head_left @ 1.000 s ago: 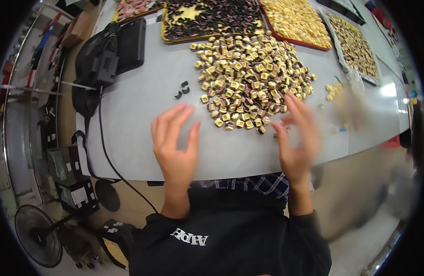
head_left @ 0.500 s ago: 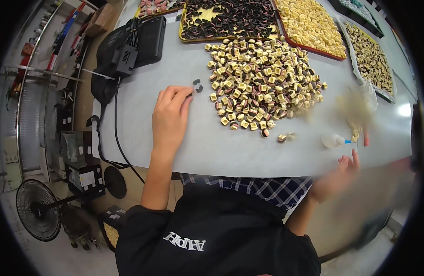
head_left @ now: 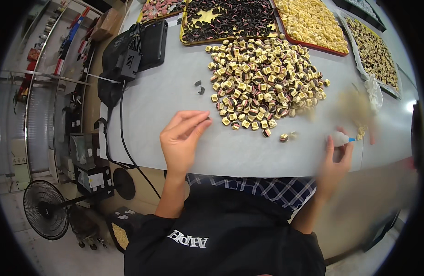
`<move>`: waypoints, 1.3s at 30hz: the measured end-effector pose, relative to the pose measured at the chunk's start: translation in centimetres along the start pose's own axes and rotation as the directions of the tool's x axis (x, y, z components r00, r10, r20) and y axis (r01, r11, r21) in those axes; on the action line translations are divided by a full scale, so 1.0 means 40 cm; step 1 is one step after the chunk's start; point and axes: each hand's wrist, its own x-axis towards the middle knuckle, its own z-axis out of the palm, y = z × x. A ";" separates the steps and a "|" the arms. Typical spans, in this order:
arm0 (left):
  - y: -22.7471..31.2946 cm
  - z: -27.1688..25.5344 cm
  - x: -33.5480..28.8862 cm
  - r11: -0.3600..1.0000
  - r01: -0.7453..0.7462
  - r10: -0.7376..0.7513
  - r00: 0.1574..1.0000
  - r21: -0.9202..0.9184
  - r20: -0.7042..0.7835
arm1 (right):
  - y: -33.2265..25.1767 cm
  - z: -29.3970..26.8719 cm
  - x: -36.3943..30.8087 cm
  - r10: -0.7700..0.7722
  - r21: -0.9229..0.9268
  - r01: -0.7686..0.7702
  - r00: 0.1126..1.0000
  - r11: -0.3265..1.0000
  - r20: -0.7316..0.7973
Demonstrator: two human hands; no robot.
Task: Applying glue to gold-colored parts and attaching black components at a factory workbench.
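Note:
My left hand (head_left: 183, 140) hovers over the near table, thumb and fingertips pinched on a small black piece (head_left: 208, 118) that barely shows. Two similar dark curved pieces (head_left: 201, 90) lie on the table beyond it. At the right, the fingers of my right hand (head_left: 336, 161) close around a small white squeeze bottle (head_left: 341, 138) with a blue tip, lying near the table's front. Between and beyond my hands spreads a big heap of small cream, pink and black pieces (head_left: 267, 83), with cream square tops. One such piece (head_left: 284, 137) sits apart, nearer the right hand.
Behind the heap stand a tray of black pieces (head_left: 230, 40), a red-rimmed tray of cream pieces (head_left: 343, 53) and a white-lined tray (head_left: 395, 92). A black case (head_left: 153, 43) and a power adapter (head_left: 129, 66) with a cable are at the left. A fan (head_left: 45, 209) stands on the floor.
My left hand has moved right and nearer from beside the dark pieces, carrying a small black piece. My right hand has reached forward and closed on the squeeze bottle.

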 end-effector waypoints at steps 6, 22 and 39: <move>0.010 0.025 -0.040 0.965 0.048 -0.029 0.997 -0.258 0.077 | -0.007 -0.005 -0.019 -0.041 0.340 0.013 0.996 0.940 0.075; -0.003 0.083 -0.096 0.963 -0.120 0.183 0.948 -0.241 0.259 | -0.082 0.117 -0.117 -0.072 0.896 -0.274 0.946 0.351 0.317; -0.020 0.097 -0.084 0.943 -0.217 0.284 0.919 -0.251 0.274 | -0.100 0.110 -0.118 -0.120 0.811 -0.251 0.924 0.528 0.364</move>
